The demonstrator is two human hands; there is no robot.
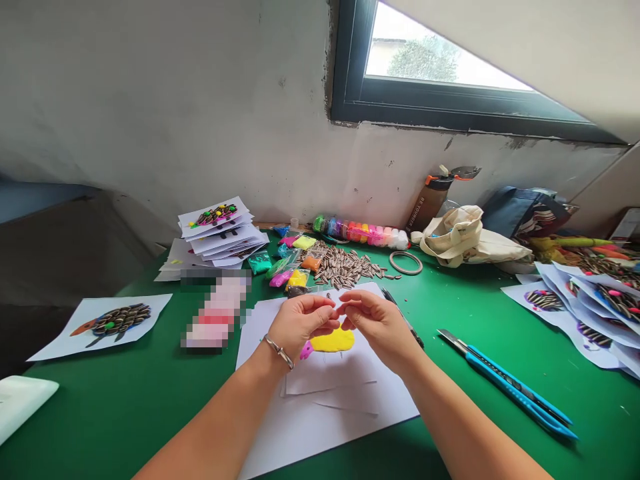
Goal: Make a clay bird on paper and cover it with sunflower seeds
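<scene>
My left hand (305, 319) and my right hand (376, 321) meet above white paper (270, 427), fingertips pinched close together. Whatever lies between the fingers of either hand is too small to make out. Under them, on the paper, is a flat yellow clay shape (334, 341) with a pink clay piece (306, 351) at its left end and thin drawn lines below. Just behind the hands is a pile of striped sunflower seeds (345, 265). Small bags of coloured clay, one yellow (297, 279), lie to the left of the seeds.
A blue cutter (510, 383) with its blade out lies right of the paper; a black pen (403, 317) is nearer. Stacked pictures (227, 240) stand back left, a seed picture (113, 322) left, more pictures (595, 313) right. Behind are clay tubs (363, 232), a bottle (429, 203) and a cloth bag (460, 237).
</scene>
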